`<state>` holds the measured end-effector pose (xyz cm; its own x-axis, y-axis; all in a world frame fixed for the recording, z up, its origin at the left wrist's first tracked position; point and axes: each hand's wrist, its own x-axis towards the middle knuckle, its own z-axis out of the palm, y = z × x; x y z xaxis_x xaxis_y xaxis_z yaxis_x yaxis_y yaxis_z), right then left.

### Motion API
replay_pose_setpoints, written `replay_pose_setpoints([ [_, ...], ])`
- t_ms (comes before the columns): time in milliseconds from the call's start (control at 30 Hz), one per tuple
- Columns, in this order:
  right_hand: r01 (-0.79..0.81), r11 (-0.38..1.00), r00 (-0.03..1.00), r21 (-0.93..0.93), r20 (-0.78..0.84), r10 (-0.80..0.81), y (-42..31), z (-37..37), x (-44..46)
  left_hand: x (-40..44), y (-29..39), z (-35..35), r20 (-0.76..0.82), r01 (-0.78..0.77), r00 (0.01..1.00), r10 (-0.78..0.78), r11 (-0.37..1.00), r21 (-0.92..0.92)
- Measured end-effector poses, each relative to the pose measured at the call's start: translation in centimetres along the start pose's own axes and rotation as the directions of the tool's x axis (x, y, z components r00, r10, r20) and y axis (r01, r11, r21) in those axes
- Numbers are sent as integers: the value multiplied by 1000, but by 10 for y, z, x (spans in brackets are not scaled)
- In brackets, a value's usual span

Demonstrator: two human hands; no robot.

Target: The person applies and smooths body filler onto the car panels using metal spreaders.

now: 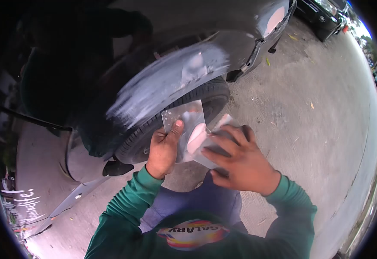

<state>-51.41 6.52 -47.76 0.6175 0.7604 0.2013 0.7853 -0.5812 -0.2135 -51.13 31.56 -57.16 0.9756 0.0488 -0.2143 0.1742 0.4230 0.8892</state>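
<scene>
My left hand (164, 149) grips a flat grey plate (184, 113), with the thumb lying on its top face. A smooth pale pink patch of body filler (197, 137) lies on the plate towards its right side. My right hand (242, 157) holds a flat grey spreader (203, 159), its fingers laid over it, and the spreader's edge meets the filler. Just beyond both hands is the car's dark fender (154, 82), sanded to grey above the wheel arch. One pinkish filler spot (195, 67) shows on that sanded area.
The car tire (210, 93) stands directly behind the plate. Another filled spot (275, 20) is near the car's far corner. A dark parked vehicle (320, 17) is at the upper right. Concrete ground (309, 129) stretches to the right, with a few fallen leaves.
</scene>
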Motion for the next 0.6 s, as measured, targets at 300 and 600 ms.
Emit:
replay_pose_setpoints([
  [300,-45,999,986,4,-159,45,52,-7,-44,7,-30,-40,-48,-35,998,31,995,-94],
  [600,117,979,806,-165,-561,-190,6,5,64,-23,-54,-110,-51,-44,998,45,999,15],
])
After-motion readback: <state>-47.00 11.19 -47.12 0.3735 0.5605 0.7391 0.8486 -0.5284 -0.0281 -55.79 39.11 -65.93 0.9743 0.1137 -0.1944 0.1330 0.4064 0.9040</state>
